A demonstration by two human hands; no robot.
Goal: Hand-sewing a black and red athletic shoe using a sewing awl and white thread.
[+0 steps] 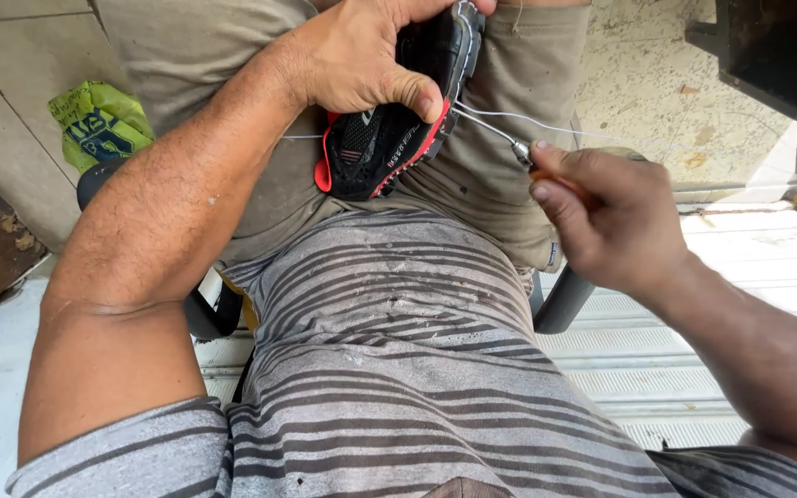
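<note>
Evidently, the largest thing in view was the person's own body: a grey striped shirt [398, 369] filled the lower middle of the picture, with khaki trousers [509, 120] above it, the person being seated on a dark-framed chair [565, 300]. A tiled floor [11, 74] lay at left and a pale slatted surface [740, 267] at right.

Next in size, the left forearm crossed from lower left to upper middle. The left hand [362, 60] was closed around a black shoe with red trim [375, 143], which rested on the lap between the thighs, sole edge turned to the right. The thumb pressed on the shoe's side close to the sole seam; the other fingers wrapped over the top and were partly cut off by the picture's edge.

The right hand [606, 217] was just beside the shoe, to its right. Its grip was closed tight on the handle of a stitching awl [500, 134], thumb and forefinger pinched near the metal shaft. The awl's tip met the sole edge of the shoe just below the left thumb.

A white thread [546, 124] ran from the seam out to the right above the awl.

A crumpled green bag [99, 124] lay on the floor at left, well apart from both hands.
</note>
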